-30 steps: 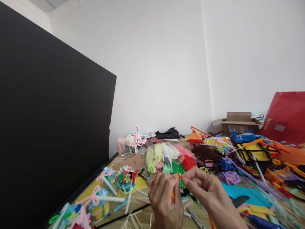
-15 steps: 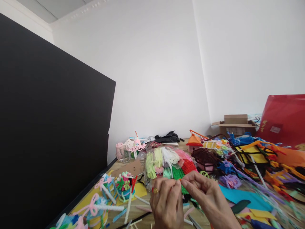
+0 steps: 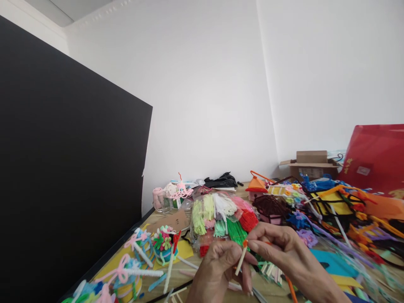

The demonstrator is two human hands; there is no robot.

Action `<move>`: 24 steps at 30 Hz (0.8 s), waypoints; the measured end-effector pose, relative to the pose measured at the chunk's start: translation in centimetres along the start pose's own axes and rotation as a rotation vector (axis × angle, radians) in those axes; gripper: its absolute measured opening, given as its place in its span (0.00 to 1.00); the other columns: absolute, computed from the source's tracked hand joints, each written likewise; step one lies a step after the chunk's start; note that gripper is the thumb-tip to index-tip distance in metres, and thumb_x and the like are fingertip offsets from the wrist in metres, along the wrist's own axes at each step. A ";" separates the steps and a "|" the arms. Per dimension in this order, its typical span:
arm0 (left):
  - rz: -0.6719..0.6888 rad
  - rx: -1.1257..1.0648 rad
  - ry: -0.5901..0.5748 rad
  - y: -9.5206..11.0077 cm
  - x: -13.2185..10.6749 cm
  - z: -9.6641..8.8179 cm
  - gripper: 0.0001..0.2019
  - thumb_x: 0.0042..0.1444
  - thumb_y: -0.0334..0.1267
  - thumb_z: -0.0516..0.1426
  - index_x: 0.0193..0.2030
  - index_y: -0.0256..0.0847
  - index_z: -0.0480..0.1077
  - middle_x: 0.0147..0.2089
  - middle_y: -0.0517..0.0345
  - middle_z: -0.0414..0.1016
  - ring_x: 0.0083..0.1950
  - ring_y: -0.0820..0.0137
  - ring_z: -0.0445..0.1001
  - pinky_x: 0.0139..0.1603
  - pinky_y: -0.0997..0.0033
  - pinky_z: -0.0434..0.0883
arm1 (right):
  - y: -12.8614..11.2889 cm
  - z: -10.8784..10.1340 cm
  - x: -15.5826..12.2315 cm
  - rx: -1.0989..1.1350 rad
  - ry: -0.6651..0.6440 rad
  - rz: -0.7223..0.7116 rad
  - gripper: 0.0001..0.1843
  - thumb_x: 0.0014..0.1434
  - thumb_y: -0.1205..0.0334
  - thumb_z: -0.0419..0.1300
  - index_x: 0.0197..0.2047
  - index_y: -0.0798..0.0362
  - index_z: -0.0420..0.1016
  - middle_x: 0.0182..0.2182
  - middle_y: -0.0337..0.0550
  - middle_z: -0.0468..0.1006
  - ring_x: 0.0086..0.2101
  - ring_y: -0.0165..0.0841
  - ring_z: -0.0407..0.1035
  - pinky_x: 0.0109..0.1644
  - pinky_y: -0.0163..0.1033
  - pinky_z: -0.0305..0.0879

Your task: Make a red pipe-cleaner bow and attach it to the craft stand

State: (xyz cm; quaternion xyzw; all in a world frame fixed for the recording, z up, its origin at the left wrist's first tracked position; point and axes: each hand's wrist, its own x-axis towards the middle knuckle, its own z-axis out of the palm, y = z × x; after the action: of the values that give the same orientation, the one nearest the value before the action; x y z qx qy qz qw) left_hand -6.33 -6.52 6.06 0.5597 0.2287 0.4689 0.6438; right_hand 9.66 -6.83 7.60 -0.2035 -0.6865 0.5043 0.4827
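Observation:
My left hand (image 3: 217, 269) and my right hand (image 3: 284, 252) meet low in the middle of the view. Between them stands a short pale stick (image 3: 241, 261), tilted, its lower end free below my left fingers. An orange pipe cleaner (image 3: 289, 286) is wound at the stick's top, and my right thumb and fingers pinch it there. Its long end trails down past my right wrist. My left fingers hold the stick just under the winding. Behind my hands lies a clear bag of coloured pipe cleaners (image 3: 217, 221).
Finished pipe-cleaner crafts (image 3: 162, 242) stand on the wooden table (image 3: 189, 273) to the left, with a black board (image 3: 72, 155) beyond. Scissors (image 3: 259, 295) lie below my hands. Heaped craft materials (image 3: 334, 206) fill the right, and a cardboard box (image 3: 311, 164) and red bag (image 3: 372, 153) stand behind.
My hands have drawn slightly apart and turned, so the pale stick with its orange top now shows between them. My left hand has rotated and hides the ring.

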 end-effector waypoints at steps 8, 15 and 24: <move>-0.031 -0.117 -0.065 -0.8 0.3 -0.2 0.21 0.44 0.54 0.62 0.25 0.32 0.76 0.13 0.58 0.68 0.11 0.79 0.63 0.14 0.80 0.55 | 0.3 -0.5 -0.4 -0.133 0.044 -0.013 0.18 0.56 0.47 0.59 0.30 0.56 0.74 0.21 0.41 0.75 0.22 0.31 0.67 0.28 0.35 0.60; -0.053 -0.241 -0.124 -0.9 0.1 0.4 0.17 0.44 0.48 0.64 0.22 0.33 0.75 0.11 0.63 0.63 0.11 0.80 0.58 0.13 0.79 0.59 | 0.0 -0.5 -0.5 -0.112 -0.025 -0.032 0.17 0.57 0.51 0.59 0.28 0.56 0.74 0.20 0.41 0.76 0.23 0.30 0.66 0.27 0.34 0.57; 0.102 -0.162 -0.070 -0.9 -0.1 0.2 0.12 0.41 0.42 0.67 0.22 0.35 0.74 0.15 0.62 0.68 0.13 0.80 0.61 0.16 0.80 0.56 | -0.8 0.3 -0.4 -0.184 0.016 -0.013 0.17 0.57 0.48 0.59 0.31 0.55 0.73 0.19 0.40 0.75 0.22 0.29 0.64 0.25 0.32 0.54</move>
State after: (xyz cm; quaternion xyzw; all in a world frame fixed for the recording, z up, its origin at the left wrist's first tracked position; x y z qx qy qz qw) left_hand -5.93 -6.65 5.27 0.5326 0.1387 0.4983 0.6699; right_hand 9.74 -7.62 8.08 -0.2465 -0.7273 0.4341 0.4709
